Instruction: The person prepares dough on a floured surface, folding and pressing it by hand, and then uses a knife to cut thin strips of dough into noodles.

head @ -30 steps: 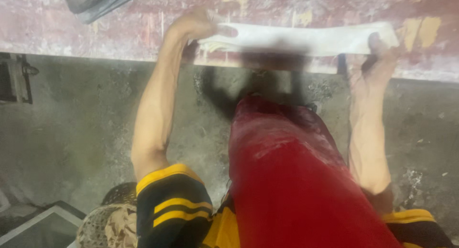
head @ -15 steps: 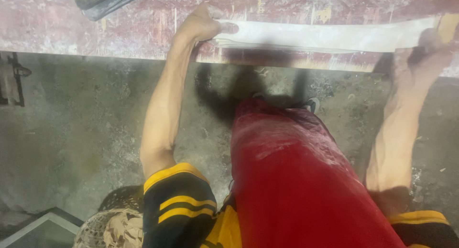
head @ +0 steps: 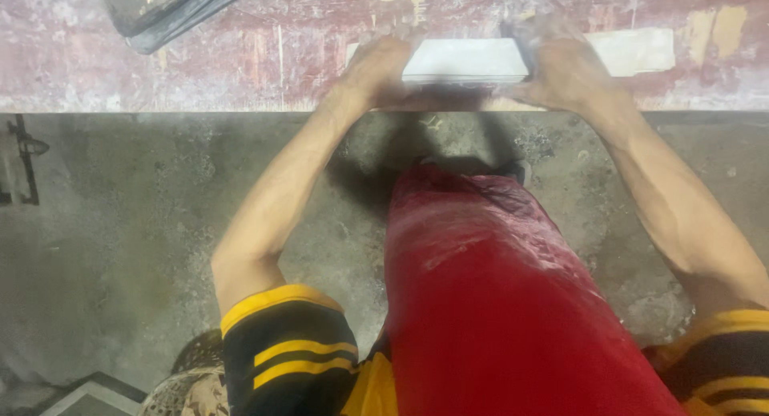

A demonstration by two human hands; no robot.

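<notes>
- White slab (head: 465, 61), plain, pale dust on the surface, held between left hand (head: 383, 67) and right hand (head: 561, 67).
- Second white piece (head: 633, 51) to the right, equally plain.
- Workbench top (head: 240, 63), faded red with whitish smears and tan patches.
- Dark grey tray (head: 160, 7), far left.
- Grey concrete floor (head: 120, 224), mottled with dark stains.
- Bright red apron (head: 497, 304), dusted white.
- Black sleeve (head: 288, 344) with yellow stripes.

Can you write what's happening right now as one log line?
left hand: grips white slab | right hand: grips slab's other end | slab: on worn red bench
</notes>
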